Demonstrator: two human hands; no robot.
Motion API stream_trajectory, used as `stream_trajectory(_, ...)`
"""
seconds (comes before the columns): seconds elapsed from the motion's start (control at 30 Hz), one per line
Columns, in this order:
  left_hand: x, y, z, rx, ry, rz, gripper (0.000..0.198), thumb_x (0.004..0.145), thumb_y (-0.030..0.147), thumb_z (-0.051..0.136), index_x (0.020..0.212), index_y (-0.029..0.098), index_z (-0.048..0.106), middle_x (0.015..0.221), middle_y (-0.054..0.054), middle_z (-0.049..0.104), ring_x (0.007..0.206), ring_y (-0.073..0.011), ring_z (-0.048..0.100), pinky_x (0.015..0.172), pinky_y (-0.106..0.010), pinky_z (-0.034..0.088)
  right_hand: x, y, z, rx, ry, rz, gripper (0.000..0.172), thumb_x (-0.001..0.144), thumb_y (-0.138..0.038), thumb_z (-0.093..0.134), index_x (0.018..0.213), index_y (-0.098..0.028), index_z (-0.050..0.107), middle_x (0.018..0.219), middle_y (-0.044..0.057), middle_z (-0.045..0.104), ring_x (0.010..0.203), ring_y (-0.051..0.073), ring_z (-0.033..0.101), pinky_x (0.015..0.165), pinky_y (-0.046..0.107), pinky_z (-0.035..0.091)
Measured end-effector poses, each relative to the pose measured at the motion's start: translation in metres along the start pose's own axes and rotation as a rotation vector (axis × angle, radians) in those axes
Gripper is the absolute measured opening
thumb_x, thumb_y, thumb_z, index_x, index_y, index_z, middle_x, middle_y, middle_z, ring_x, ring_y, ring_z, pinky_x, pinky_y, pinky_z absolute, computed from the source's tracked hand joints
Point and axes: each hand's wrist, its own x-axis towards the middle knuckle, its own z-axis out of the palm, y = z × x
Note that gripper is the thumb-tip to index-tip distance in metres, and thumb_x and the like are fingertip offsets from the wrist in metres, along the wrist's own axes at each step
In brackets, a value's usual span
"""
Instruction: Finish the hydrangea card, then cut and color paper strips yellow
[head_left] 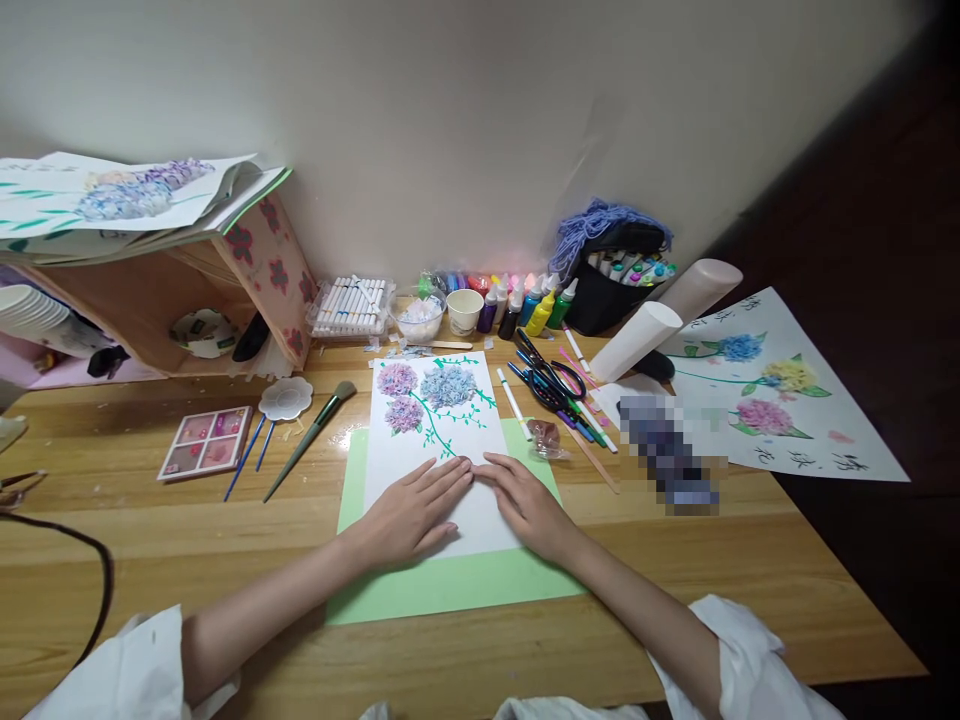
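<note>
A white sheet of paper [480, 525] bears pink and blue hydrangea flowers [448, 388] with green stems and leaves. It lies on a larger light green sheet [450, 590]. My left hand [416, 510] rests flat across the white paper, fingers stretched toward the middle below the stem. From the other side my right hand [525, 500] lies on the paper's right part, fingers extended, its fingertips close to those of the left. Neither hand holds anything that I can see. What lies under the palms is hidden.
Right of the paper lie black scissors [555, 385], several pens and a white marker [514, 403]. Behind stand paint bottles [540, 313], a paper cup [465, 312] and a marker box [351, 308]. A brush [311, 440] and a pink palette [205, 443] lie left; another flower painting [840, 410] lies right.
</note>
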Motion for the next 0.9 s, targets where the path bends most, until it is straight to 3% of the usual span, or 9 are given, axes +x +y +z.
stream_trajectory(0.2,-0.004,0.004,0.002,-0.048,-0.014,0.000,0.065,0.094,0.044,0.031,0.146,0.015,0.006,0.151,-0.009,0.015,0.140,-0.0209,0.010,0.114,-0.039,0.017,-0.005,0.003,0.007,-0.216,-0.003,-0.043,0.053,0.079,-0.003,0.041,0.128,-0.020,0.050,0.119,0.007,0.062,0.118,0.023,0.049,0.097,0.041,0.046)
stream_trajectory(0.33,-0.005,0.003,0.002,-0.057,0.001,-0.011,0.064,0.094,0.043,0.029,0.146,0.016,0.002,0.151,-0.007,0.013,0.140,-0.0202,0.011,0.114,-0.039,0.016,-0.007,0.003,0.003,-0.140,0.049,-0.094,0.055,0.080,-0.002,0.038,0.131,-0.022,0.046,0.123,0.005,0.060,0.120,0.020,0.048,0.099,0.038,0.045)
stream_trajectory(0.43,-0.004,0.003,0.002,-0.029,0.021,-0.035,0.064,0.095,0.043,0.027,0.146,0.017,0.000,0.152,-0.006,0.009,0.140,-0.0211,0.008,0.114,-0.041,0.013,-0.007,0.003,0.000,-0.028,0.167,-0.123,0.053,0.083,-0.002,0.036,0.132,-0.023,0.042,0.128,0.005,0.056,0.121,0.018,0.048,0.100,0.039,0.044)
stream_trajectory(0.6,0.006,0.004,0.005,-0.025,-0.017,-0.021,0.071,0.092,0.051,0.029,0.146,0.015,0.000,0.152,-0.007,0.009,0.140,-0.0222,0.009,0.114,-0.040,0.014,-0.015,0.009,-0.013,-0.061,0.438,0.073,0.044,0.087,-0.009,0.038,0.130,-0.020,0.040,0.134,0.011,0.049,0.125,0.023,0.045,0.102,0.046,0.039)
stream_trajectory(0.73,0.009,0.001,0.007,0.003,-0.030,-0.001,0.074,0.091,0.054,0.031,0.146,0.015,0.001,0.152,-0.008,0.010,0.140,-0.0233,0.011,0.114,-0.040,0.015,-0.045,0.033,-0.039,-0.271,0.626,0.249,0.047,0.088,-0.016,0.040,0.134,-0.016,0.034,0.138,0.016,0.042,0.130,0.026,0.037,0.104,0.051,0.034)
stream_trajectory(0.9,0.009,-0.001,0.007,0.036,-0.006,0.027,0.079,0.088,0.056,0.036,0.146,0.014,0.002,0.151,-0.008,0.012,0.139,-0.0252,0.012,0.113,-0.041,0.019,-0.090,0.069,-0.062,-0.560,0.731,0.513,0.044,0.089,-0.021,0.040,0.131,-0.011,0.033,0.132,0.015,0.050,0.138,0.031,0.017,0.106,0.064,0.012)
